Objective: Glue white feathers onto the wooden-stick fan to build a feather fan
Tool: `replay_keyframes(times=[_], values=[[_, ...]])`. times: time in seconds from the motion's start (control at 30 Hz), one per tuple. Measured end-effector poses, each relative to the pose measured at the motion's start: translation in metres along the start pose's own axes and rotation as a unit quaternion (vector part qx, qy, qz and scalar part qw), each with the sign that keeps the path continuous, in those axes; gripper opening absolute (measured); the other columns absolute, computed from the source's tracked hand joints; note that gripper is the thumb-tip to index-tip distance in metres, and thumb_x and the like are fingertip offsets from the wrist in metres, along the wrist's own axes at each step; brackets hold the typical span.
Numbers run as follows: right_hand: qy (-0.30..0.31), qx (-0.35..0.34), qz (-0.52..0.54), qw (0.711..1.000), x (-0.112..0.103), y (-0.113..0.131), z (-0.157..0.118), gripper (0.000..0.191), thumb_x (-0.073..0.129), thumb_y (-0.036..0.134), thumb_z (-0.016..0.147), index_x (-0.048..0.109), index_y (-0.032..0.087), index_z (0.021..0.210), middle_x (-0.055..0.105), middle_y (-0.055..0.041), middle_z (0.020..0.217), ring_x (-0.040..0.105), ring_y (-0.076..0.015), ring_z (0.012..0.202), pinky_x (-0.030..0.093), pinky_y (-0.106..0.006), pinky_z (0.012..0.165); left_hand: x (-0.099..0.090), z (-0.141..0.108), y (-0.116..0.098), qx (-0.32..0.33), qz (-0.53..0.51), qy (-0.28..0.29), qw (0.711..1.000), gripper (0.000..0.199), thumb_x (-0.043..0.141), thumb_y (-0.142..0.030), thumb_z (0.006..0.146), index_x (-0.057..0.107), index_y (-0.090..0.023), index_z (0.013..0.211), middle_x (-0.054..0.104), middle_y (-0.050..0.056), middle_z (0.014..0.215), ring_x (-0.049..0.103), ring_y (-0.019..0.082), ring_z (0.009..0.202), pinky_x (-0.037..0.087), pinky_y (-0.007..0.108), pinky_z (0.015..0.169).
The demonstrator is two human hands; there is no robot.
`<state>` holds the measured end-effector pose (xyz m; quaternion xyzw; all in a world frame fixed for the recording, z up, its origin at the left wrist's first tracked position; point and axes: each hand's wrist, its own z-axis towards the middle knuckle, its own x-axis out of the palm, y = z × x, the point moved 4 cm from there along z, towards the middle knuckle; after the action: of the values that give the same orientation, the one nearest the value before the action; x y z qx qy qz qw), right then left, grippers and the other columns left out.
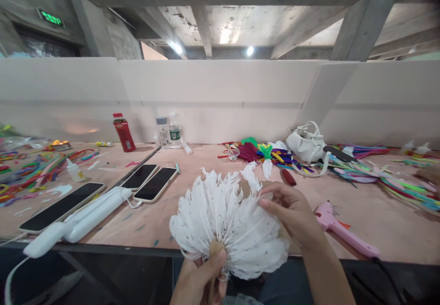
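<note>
A round fan of white feathers (220, 218) is held up over the table's front edge. My left hand (202, 273) grips its handle at the bottom centre, the thumb across the base where the feather quills meet. At the fan's upper right, my right hand (292, 209) has thumb and index finger pinched on a white feather (252, 177) that rises above the others. A bit of brown backing shows behind the feathers. Just beyond the fan, another small white feather (267, 168) lies by a green one (266, 151).
A pink glue gun (347, 236) with a black cord lies at right. Phones (156, 185) and a white device (99, 213) are at left. Bottles (123, 133), coloured feathers (249, 151), a white bag (305, 144) and pipe cleaners (392, 181) sit farther back. A person's hand (429, 174) shows far right.
</note>
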<state>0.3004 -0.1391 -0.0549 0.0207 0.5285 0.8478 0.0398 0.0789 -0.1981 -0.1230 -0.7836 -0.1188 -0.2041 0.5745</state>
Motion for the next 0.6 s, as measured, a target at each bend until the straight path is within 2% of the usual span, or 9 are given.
replay_keyframes(times=[0.1, 0.23, 0.3, 0.37, 0.43, 0.5, 0.53, 0.6], values=[[-0.052, 0.01, 0.102, 0.993, -0.004, 0.001, 0.006, 0.024, 0.089, 0.04, 0.076, 0.076, 0.024, 0.088, 0.076, -0.0031, 0.083, 0.069, -0.0174, 0.078, 0.052, -0.024, 0.067, 0.001, 0.001, -0.001, -0.011, 0.001, 0.011, 1.0, 0.051, 0.094, -0.051, 0.06, 0.063, -0.016, 0.081, 0.056, -0.003, 0.043, 0.036, 0.004, 0.03, 0.023, 0.012, 0.029], [-0.105, 0.012, 0.165, 0.981, -0.014, 0.004, 0.01, 0.026, 0.086, 0.043, 0.079, 0.075, 0.027, 0.095, 0.078, -0.003, 0.093, 0.074, -0.0202, 0.09, 0.058, -0.03, 0.079, 0.001, -0.001, -0.002, -0.005, -0.012, 0.004, 1.0, 0.05, 0.094, -0.048, 0.06, 0.057, -0.016, 0.069, 0.054, -0.003, 0.043, 0.038, 0.003, 0.03, 0.024, 0.011, 0.029], [-0.096, 0.024, 0.161, 0.982, -0.016, 0.002, 0.009, 0.028, 0.082, 0.046, 0.082, 0.074, 0.027, 0.1, 0.078, -0.0045, 0.101, 0.074, -0.0214, 0.095, 0.058, -0.031, 0.08, 0.001, -0.001, -0.001, 0.006, -0.023, -0.008, 1.0, 0.049, 0.094, -0.046, 0.062, 0.055, -0.016, 0.066, 0.054, -0.004, 0.042, 0.038, 0.003, 0.03, 0.025, 0.011, 0.03], [-0.049, 0.05, 0.137, 0.988, -0.014, -0.001, 0.005, 0.033, 0.078, 0.051, 0.086, 0.075, 0.025, 0.106, 0.077, -0.0067, 0.105, 0.072, -0.0213, 0.094, 0.057, -0.029, 0.078, 0.0, -0.002, 0.001, 0.014, -0.032, -0.02, 0.999, 0.047, 0.094, -0.044, 0.061, 0.056, -0.016, 0.069, 0.053, -0.005, 0.042, 0.039, 0.004, 0.03, 0.025, 0.011, 0.029], [0.015, 0.074, 0.108, 0.991, -0.008, -0.005, 0.0, 0.034, 0.078, 0.052, 0.086, 0.077, 0.024, 0.107, 0.077, -0.0065, 0.101, 0.071, -0.0194, 0.089, 0.055, -0.026, 0.073, -0.003, -0.002, 0.002, 0.018, -0.033, -0.043, 0.998, 0.048, 0.095, -0.042, 0.057, 0.059, -0.017, 0.077, 0.055, -0.005, 0.043, 0.042, 0.006, 0.031, 0.025, 0.011, 0.029], [0.049, 0.069, 0.091, 0.992, -0.004, -0.004, -0.004, 0.027, 0.082, 0.046, 0.084, 0.079, 0.025, 0.1, 0.076, -0.0037, 0.092, 0.07, -0.0162, 0.083, 0.053, -0.022, 0.07, -0.007, -0.003, -0.001, 0.024, -0.019, -0.065, 0.997, 0.052, 0.097, -0.041, 0.054, 0.062, -0.016, 0.083, 0.057, -0.004, 0.045, 0.045, 0.007, 0.032, 0.024, 0.012, 0.03], [0.045, 0.055, 0.096, 0.993, -0.004, -0.003, -0.004, 0.022, 0.084, 0.043, 0.083, 0.08, 0.026, 0.096, 0.076, -0.0024, 0.09, 0.069, -0.0151, 0.082, 0.053, -0.021, 0.072, -0.009, -0.005, -0.005, 0.027, -0.011, -0.073, 0.997, 0.052, 0.097, -0.041, 0.053, 0.062, -0.016, 0.082, 0.057, -0.004, 0.045, 0.045, 0.007, 0.032, 0.024, 0.012, 0.03], [-0.004, 0.023, 0.13, 0.991, -0.01, -0.001, -0.002, 0.018, 0.085, 0.042, 0.082, 0.08, 0.028, 0.092, 0.076, -0.0009, 0.089, 0.07, -0.0148, 0.085, 0.054, -0.022, 0.08, -0.016, -0.01, -0.018, 0.043, 0.0, -0.085, 0.995, 0.051, 0.099, -0.041, 0.05, 0.06, -0.016, 0.071, 0.053, -0.004, 0.044, 0.044, 0.007, 0.034, 0.03, 0.014, 0.033]])
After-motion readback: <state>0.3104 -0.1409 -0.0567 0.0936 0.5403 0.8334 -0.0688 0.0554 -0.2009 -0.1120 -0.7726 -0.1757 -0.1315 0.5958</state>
